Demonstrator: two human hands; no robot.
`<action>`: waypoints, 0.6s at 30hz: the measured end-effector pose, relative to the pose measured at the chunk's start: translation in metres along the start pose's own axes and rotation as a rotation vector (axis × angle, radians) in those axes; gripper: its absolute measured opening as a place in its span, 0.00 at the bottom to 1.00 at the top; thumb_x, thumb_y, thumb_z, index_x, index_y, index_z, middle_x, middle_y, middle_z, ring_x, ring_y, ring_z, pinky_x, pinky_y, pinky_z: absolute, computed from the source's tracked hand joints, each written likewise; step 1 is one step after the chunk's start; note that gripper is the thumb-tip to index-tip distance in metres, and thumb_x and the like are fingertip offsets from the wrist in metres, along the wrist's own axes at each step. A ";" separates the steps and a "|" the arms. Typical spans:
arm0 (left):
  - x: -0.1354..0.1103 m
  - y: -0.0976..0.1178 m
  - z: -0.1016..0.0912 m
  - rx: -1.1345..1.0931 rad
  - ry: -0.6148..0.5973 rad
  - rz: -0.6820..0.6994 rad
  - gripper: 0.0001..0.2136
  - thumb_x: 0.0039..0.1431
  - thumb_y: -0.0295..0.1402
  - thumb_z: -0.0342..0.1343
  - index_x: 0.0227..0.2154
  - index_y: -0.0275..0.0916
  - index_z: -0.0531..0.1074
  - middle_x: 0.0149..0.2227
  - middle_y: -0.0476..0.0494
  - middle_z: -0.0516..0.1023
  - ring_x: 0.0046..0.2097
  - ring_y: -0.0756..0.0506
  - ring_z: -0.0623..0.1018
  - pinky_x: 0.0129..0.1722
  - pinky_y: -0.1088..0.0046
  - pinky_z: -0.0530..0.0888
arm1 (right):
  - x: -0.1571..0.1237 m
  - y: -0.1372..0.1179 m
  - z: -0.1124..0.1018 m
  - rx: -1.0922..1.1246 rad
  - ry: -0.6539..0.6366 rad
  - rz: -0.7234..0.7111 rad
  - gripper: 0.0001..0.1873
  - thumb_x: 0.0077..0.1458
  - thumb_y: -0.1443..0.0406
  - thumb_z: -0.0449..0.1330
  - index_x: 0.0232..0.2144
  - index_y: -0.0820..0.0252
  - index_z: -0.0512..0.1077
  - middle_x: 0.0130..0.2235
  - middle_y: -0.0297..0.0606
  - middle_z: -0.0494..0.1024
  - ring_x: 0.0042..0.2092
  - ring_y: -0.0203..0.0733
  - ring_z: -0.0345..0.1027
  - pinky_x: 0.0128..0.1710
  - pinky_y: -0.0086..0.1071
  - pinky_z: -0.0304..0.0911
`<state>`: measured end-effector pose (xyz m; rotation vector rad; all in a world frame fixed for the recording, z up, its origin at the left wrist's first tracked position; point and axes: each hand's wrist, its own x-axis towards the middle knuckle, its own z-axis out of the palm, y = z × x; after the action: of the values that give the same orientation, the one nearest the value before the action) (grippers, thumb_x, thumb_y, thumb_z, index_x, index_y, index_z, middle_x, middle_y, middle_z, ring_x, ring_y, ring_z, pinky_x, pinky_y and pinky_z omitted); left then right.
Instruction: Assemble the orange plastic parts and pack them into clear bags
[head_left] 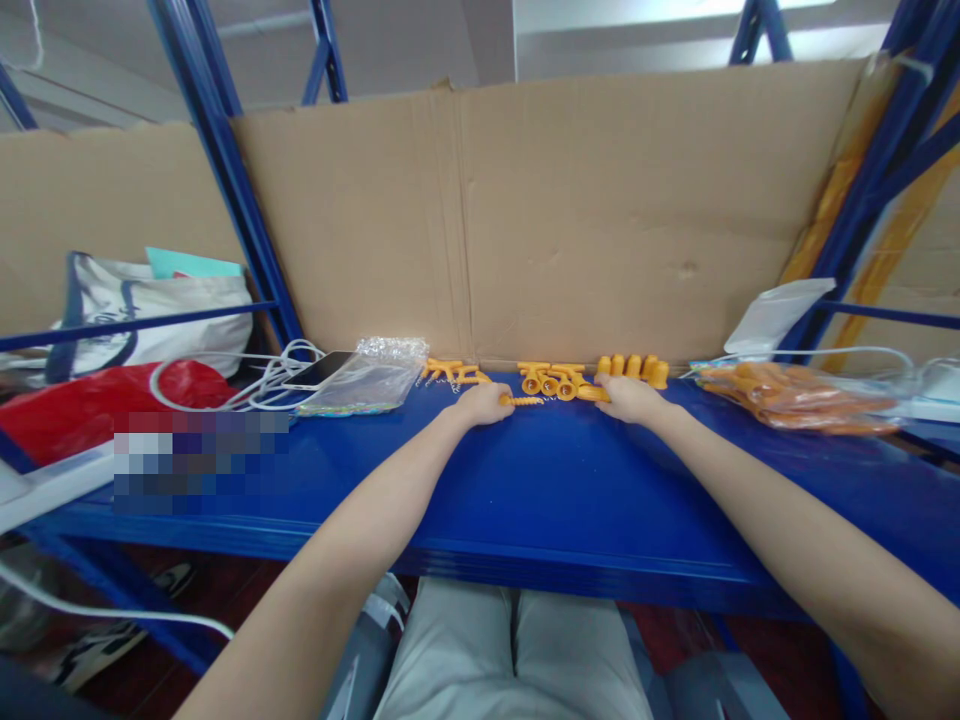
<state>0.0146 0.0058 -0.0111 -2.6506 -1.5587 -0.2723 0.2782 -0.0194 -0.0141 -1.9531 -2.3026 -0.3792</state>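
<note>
My left hand is closed around one end of a yellow-orange plastic part with a spiral, screw-like shaft, which points to the right. My right hand has its fingers closed on a smooth yellow-orange plastic piece whose kind I cannot make out. Between and behind the hands lie several yellow-orange hollow tube-like parts with round openings facing me. Behind my right hand, several cup-shaped yellow parts stand in a row. Beyond my left hand are thin branching yellow pieces and small metal springs.
On the blue tabletop, a clear plastic bag, a phone and white cables lie left. A bag of orange parts lies right. A cardboard panel closes the back between blue posts.
</note>
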 end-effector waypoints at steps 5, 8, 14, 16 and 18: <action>-0.001 0.002 0.000 -0.026 0.014 0.010 0.14 0.57 0.35 0.52 0.43 0.37 0.74 0.38 0.42 0.81 0.42 0.44 0.78 0.40 0.74 0.71 | -0.004 -0.010 -0.010 -0.019 -0.003 -0.052 0.17 0.54 0.67 0.56 0.47 0.65 0.67 0.44 0.52 0.77 0.44 0.54 0.73 0.37 0.36 0.64; -0.001 0.003 0.000 -0.050 0.010 0.022 0.14 0.56 0.35 0.52 0.43 0.38 0.74 0.35 0.44 0.81 0.40 0.45 0.79 0.39 0.75 0.71 | -0.002 -0.012 -0.006 0.012 0.006 -0.134 0.16 0.54 0.67 0.56 0.46 0.65 0.68 0.42 0.50 0.78 0.43 0.51 0.74 0.37 0.34 0.63; -0.001 0.003 -0.001 -0.047 0.013 0.044 0.14 0.56 0.34 0.52 0.43 0.37 0.74 0.35 0.43 0.81 0.41 0.44 0.79 0.40 0.74 0.71 | 0.002 -0.008 0.005 0.093 0.100 -0.229 0.14 0.54 0.65 0.57 0.44 0.63 0.69 0.38 0.46 0.79 0.38 0.47 0.74 0.33 0.32 0.62; -0.002 0.003 -0.001 -0.061 0.015 0.048 0.14 0.56 0.34 0.52 0.43 0.37 0.74 0.35 0.43 0.81 0.40 0.44 0.79 0.39 0.75 0.71 | 0.003 -0.008 0.007 0.123 0.114 -0.247 0.13 0.54 0.65 0.58 0.43 0.64 0.69 0.38 0.46 0.79 0.37 0.47 0.74 0.33 0.32 0.62; -0.002 0.004 -0.001 -0.083 0.023 0.059 0.13 0.56 0.34 0.52 0.43 0.36 0.74 0.34 0.43 0.81 0.39 0.45 0.79 0.38 0.75 0.71 | 0.003 -0.009 0.008 0.149 0.133 -0.267 0.13 0.54 0.65 0.57 0.42 0.63 0.69 0.37 0.45 0.79 0.36 0.45 0.73 0.33 0.32 0.62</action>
<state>0.0174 0.0016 -0.0101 -2.7399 -1.4915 -0.3712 0.2698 -0.0155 -0.0221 -1.5105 -2.4311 -0.3366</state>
